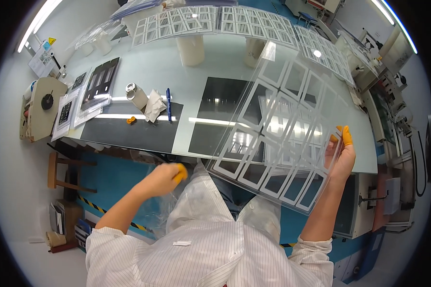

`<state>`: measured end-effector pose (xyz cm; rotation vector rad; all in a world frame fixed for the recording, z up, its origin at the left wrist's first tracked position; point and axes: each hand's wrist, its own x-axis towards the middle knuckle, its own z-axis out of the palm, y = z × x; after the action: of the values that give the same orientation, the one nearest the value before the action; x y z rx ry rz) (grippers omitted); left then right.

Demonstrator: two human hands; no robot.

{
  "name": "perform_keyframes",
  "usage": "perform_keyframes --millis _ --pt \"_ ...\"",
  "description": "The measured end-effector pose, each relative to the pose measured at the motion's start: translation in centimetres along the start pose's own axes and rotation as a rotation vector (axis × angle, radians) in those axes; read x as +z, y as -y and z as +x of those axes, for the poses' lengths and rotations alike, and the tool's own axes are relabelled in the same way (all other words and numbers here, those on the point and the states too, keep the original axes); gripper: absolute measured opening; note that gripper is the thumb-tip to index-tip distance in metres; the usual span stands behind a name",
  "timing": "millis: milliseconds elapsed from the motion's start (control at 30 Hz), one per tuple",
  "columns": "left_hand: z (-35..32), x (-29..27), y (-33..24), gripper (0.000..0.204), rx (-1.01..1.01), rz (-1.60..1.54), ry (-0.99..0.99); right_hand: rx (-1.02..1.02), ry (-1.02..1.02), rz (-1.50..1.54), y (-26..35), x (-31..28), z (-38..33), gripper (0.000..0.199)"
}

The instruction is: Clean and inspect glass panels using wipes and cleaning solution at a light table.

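My right hand (341, 155) grips the right edge of a large clear plastic sheet (278, 138) printed with rows of white rectangular frames. The sheet is tilted in front of me, its lower corner past the table's front edge. Beneath it, a stack of similar sheets (311, 112) shows through, partly hidden. My left hand (165, 181) is off the table's near edge with its fingers curled closed; what they hold, if anything, is hidden. Orange finger cots cover some fingertips of both hands. Below the left hand hangs crumpled clear plastic (160, 210).
On the glass-topped table (143, 57) are a metal-topped bottle (136, 95), a crumpled tissue (154, 106), a blue pen (168, 104) and loose orange finger cots (131, 120). Framed sheets rest across white tubs (190, 50) at the back. Dark printed panels (100, 82) lie left. A wooden stool (57, 171) stands below.
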<state>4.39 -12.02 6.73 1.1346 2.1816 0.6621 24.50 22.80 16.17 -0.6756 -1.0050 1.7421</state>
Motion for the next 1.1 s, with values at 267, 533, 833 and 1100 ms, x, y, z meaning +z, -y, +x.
perform_keyframes --millis 267,533,833,1100 --pt "3.1 -2.9 -10.8 0.031 0.387 -1.017 -0.126 -0.005 -0.015 -0.039 0.3 -0.1 -0.4 0.024" --pt "3.4 -1.8 -13.0 0.023 0.610 -0.964 -0.328 -0.446 0.110 -0.733 2.0 1.6 -0.2 0.026" --pt "4.2 -0.3 -17.9 0.022 0.862 -0.215 -0.843 -1.313 0.376 -1.217 5.8 12.9 -5.1 0.030" --pt "5.4 1.8 -18.8 0.015 0.984 0.151 -1.034 -1.299 0.350 -1.375 6.3 12.7 -5.7 0.027"
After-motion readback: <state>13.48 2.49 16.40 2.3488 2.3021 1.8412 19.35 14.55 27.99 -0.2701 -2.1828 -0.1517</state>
